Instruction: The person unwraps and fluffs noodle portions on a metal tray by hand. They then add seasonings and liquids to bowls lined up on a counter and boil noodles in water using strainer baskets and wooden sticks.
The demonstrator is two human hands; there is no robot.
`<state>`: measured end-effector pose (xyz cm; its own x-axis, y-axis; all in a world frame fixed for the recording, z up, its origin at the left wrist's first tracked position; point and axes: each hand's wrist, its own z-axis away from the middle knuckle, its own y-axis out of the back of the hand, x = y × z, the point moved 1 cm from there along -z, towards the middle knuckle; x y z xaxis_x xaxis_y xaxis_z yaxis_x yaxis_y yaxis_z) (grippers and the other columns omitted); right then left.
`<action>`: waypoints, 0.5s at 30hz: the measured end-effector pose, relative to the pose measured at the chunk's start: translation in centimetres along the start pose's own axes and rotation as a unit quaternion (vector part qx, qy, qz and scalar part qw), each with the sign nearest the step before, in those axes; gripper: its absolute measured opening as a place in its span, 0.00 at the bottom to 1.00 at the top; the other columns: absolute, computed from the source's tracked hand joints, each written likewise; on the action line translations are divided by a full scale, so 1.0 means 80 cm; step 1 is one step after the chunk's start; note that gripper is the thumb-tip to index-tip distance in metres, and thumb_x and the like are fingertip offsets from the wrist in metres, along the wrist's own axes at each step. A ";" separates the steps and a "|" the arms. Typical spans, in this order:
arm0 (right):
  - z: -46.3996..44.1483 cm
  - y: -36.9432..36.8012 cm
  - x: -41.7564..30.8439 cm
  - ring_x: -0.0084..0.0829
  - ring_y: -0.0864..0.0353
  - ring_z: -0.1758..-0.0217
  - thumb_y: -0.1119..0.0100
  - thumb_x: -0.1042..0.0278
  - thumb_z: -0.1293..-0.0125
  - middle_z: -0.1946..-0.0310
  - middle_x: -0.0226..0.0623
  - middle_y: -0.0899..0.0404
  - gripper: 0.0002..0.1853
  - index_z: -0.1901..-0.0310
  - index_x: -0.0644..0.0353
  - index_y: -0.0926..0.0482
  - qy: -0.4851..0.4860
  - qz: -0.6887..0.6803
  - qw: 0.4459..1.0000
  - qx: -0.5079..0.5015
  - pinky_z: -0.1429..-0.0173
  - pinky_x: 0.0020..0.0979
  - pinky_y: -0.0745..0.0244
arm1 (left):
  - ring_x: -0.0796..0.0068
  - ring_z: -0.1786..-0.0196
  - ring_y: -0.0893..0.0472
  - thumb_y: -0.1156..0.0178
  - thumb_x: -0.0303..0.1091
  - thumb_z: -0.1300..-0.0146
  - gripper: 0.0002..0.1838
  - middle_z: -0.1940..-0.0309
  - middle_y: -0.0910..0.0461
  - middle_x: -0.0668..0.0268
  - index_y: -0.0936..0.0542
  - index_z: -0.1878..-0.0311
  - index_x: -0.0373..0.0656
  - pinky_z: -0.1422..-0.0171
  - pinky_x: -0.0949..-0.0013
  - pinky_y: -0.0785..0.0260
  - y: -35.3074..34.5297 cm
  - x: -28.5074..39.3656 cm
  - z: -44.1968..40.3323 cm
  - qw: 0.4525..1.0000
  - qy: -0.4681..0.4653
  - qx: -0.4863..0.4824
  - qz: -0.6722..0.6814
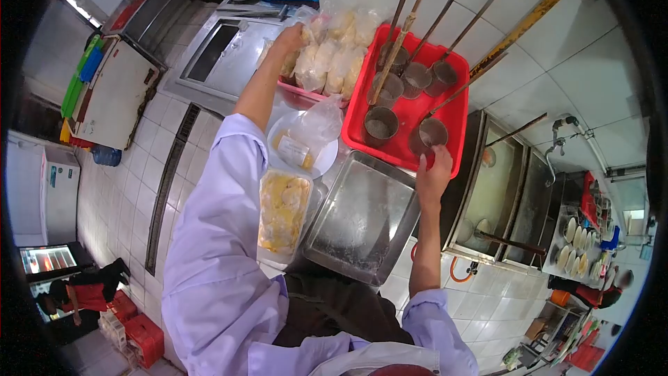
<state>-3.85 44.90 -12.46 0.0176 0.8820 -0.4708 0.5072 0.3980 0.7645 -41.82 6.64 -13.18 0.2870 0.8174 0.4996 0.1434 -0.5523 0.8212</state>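
Observation:
My left hand (292,38) reaches to the far left side of a pile of clear plastic bags (313,64) holding pale yellow food. Its fingers close on one bag and are partly hidden. The bags sit in a pink tray (300,97). My right hand (435,170) grips the near right rim of a red plastic tray (356,122), thumb and fingers around the edge. Several long-handled wire strainer baskets (381,125) stand in that tray, one close to my right fingertips.
A shallow metal tray (362,216) lies nearest me, beside a white tub (285,212) of yellow food. Behind the tub is a white plate (323,166) with a bag. Cooking vats (492,188) stand at right. Other people (83,292) are in the background.

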 end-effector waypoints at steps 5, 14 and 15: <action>0.066 0.002 -0.048 0.48 0.24 0.50 0.40 0.76 0.45 0.56 0.48 0.23 0.13 0.57 0.66 0.24 0.008 -0.098 0.995 0.011 0.41 0.42 0.33 | 0.52 0.59 0.18 0.36 0.35 0.48 0.23 0.63 0.18 0.50 0.32 0.51 0.37 0.54 0.57 0.27 0.023 0.018 0.026 0.998 0.033 0.019 -0.045; 0.076 -0.048 -0.140 0.39 0.20 0.61 0.45 0.80 0.44 0.61 0.46 0.23 0.10 0.59 0.65 0.24 -0.002 -0.334 0.933 -0.136 0.62 0.32 0.24 | 0.65 0.58 0.18 0.36 0.33 0.47 0.19 0.63 0.17 0.58 0.25 0.50 0.43 0.53 0.64 0.26 0.005 -0.063 0.065 0.951 0.125 0.063 0.275; 0.067 -0.048 -0.154 0.38 0.20 0.62 0.44 0.80 0.43 0.62 0.45 0.23 0.10 0.59 0.64 0.24 0.007 -0.356 0.925 -0.135 0.62 0.32 0.24 | 0.59 0.55 0.18 0.36 0.36 0.48 0.21 0.62 0.17 0.57 0.24 0.49 0.45 0.51 0.60 0.27 0.013 -0.038 0.067 0.981 0.098 0.032 0.166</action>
<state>-1.36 31.13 -11.93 -0.2507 0.3758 -0.8922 0.1524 0.9254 0.3470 -37.43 2.71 -15.32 0.1415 0.6024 0.7855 0.1340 -0.7979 0.5877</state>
